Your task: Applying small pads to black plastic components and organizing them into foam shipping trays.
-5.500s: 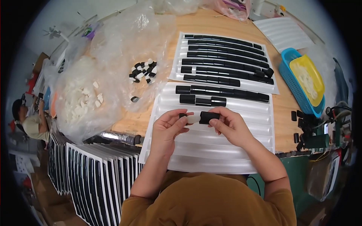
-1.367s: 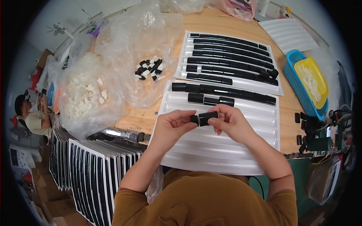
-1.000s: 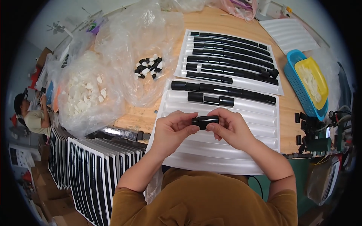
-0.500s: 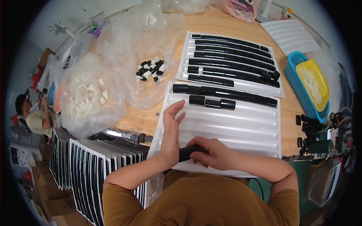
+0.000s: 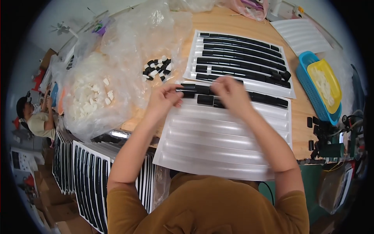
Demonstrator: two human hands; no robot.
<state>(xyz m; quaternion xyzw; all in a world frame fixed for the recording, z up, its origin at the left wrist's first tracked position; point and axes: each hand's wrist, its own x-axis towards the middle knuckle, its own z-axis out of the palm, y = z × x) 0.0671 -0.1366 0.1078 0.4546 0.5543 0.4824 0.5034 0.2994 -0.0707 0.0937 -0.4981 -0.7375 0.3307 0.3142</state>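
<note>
A white ribbed tray [image 5: 218, 144] lies in front of me, with short black cylinders [image 5: 269, 99] laid end to end in its far groove and a few more in the groove below. Over the left end of that far row, my left hand [image 5: 161, 97] has thumb and fingers closed on the end of a black cylinder [image 5: 188, 86]. My right hand [image 5: 233, 95] is at the other end of this piece, above the second groove. Motion smears its fingers, so its grip is unclear, and it covers part of the rows.
Beyond lies a second white tray [image 5: 286, 92] with several black rows. On the left are plastic bags [image 5: 128, 43], white pieces [image 5: 89, 95] and black and white caps [image 5: 157, 68]. A yellow tray [image 5: 323, 85] sits in a blue basket [image 5: 306, 84] at right. Filled trays [image 5: 91, 183] stand lower left; a person [image 5: 39, 119] sits beyond.
Both hands have moved forward from the near edge of the tray to its far rows. The black cylinder has gone from close to my body to above the far row.
</note>
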